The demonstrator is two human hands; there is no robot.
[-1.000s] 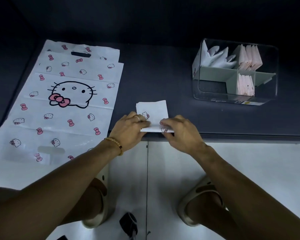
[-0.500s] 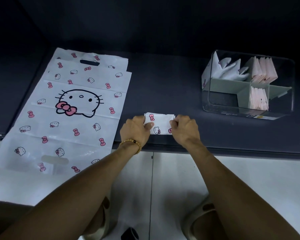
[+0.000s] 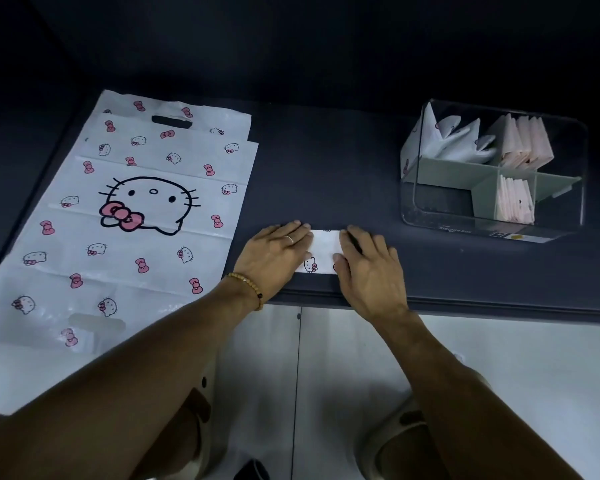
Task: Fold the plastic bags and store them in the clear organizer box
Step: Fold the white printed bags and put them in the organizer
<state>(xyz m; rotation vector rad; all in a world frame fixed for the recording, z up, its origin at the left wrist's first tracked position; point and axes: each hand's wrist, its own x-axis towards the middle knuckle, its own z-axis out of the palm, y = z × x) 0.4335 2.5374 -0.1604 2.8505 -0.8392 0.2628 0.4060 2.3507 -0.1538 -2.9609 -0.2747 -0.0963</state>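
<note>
Both hands are lying flat, palms down, on a small folded bag point(image 3: 323, 251) near the front edge of the dark table point(image 3: 326, 168). The left hand point(image 3: 274, 256) is covering the bag's left end, its fingers straight and close together, pointing up and to the right; a ring is showing on one finger and a bead bracelet point(image 3: 248, 287) is circling the wrist. The right hand point(image 3: 369, 268) is covering the right end, fingers straight and pointing up and to the left, pressing down rather than gripping. Only a white strip of the bag with a small cat print is showing between the two hands. Both forearms are reaching forward from the bottom of the view and converging on the bag.

A stack of flat printed bags point(image 3: 136, 209) is lying to the left, its near end hanging over the table edge. The clear box point(image 3: 492, 223) is sitting well apart to the right, with folded white and pink bags standing in its back and middle compartments.
</note>
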